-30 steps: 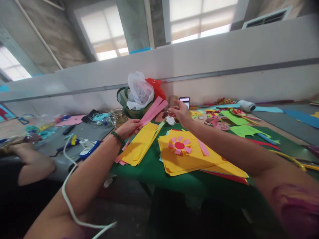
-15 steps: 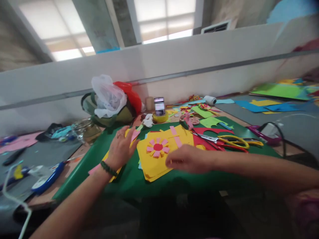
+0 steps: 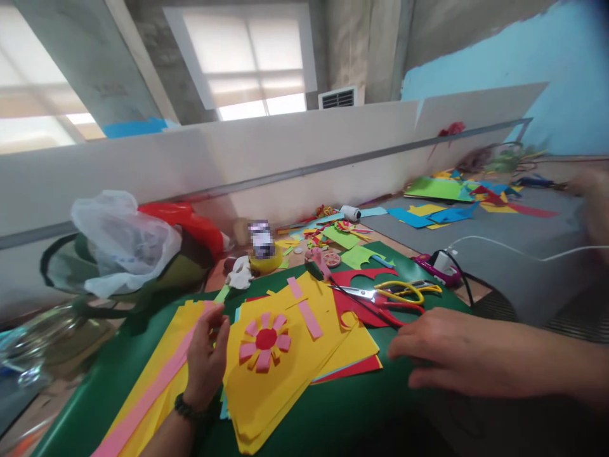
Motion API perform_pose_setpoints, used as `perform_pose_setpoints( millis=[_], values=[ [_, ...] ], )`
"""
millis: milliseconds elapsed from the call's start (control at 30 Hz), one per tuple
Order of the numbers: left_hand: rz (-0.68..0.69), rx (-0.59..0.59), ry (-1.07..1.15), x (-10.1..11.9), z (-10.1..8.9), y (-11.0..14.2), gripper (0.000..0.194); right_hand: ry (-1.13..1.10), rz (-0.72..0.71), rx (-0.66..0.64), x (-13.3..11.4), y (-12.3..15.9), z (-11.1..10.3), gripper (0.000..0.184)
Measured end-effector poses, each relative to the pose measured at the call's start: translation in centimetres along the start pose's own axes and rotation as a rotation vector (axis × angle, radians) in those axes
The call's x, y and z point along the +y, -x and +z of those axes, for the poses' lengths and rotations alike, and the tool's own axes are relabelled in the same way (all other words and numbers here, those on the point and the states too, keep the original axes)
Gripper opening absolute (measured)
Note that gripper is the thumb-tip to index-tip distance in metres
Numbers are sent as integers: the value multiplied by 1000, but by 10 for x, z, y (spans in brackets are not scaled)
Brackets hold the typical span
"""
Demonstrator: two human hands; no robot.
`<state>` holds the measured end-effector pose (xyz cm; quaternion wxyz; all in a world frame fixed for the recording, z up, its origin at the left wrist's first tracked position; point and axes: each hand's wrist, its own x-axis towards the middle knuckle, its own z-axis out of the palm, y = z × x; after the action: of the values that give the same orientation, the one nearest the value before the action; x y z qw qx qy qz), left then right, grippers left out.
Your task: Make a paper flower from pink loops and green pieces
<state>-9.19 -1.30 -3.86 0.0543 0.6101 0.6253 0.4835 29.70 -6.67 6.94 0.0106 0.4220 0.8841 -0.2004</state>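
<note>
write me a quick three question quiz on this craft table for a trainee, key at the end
1. True or false: the paper flower has a blue centre.
2. Which of these is nearest the right hand?
A. the white plastic bag
B. the red-handled scissors
C. the red plastic bag
3. Fill the gap: the dark bracelet circles the ____ wrist.

Key:
1. False; its centre is red.
2. B
3. left
</note>
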Motion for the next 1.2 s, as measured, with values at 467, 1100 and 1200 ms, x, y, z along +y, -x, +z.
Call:
perform_pose_setpoints(
  millis=[467,1100,1200],
  values=[
    [-116,-208,-742,-25,-30,-20,85,-103,20,-2,15,-57,14,32],
    [-416,-513,-1003,-39,-49,-21,69,-465,94,37,36,-55,66,33],
    [-447,-499,-1039,-35,-50,-19,69,-487,99,30,37,-55,69,33]
  ],
)
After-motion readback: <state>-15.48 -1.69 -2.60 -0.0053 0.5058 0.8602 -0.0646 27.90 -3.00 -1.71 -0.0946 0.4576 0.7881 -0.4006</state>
